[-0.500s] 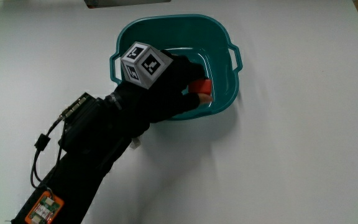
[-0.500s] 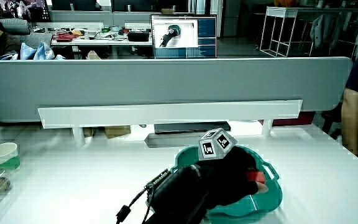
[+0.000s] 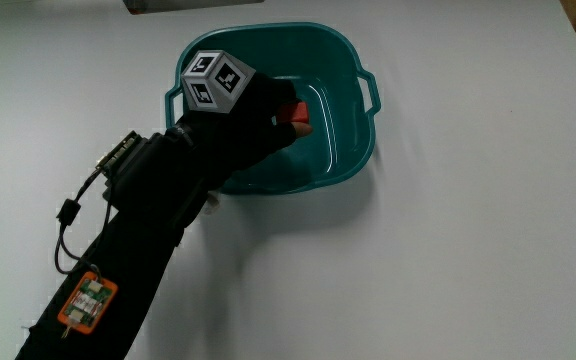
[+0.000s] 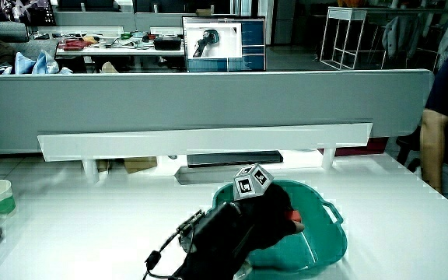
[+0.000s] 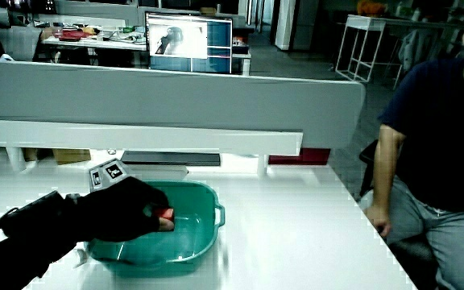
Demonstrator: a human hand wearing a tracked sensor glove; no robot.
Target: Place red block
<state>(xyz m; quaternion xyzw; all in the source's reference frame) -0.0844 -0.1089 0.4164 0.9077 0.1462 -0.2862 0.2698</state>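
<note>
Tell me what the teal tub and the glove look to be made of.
Teal tub: probably moulded plastic, with a smooth, slightly glossy wall, rounded corners and handles formed into the rim. The hand wears what looks like a black matte fabric glove, soft and creased with no shine; the exact cloth cannot be told.

red block: mostly hidden by hands | forearm: cut off
</note>
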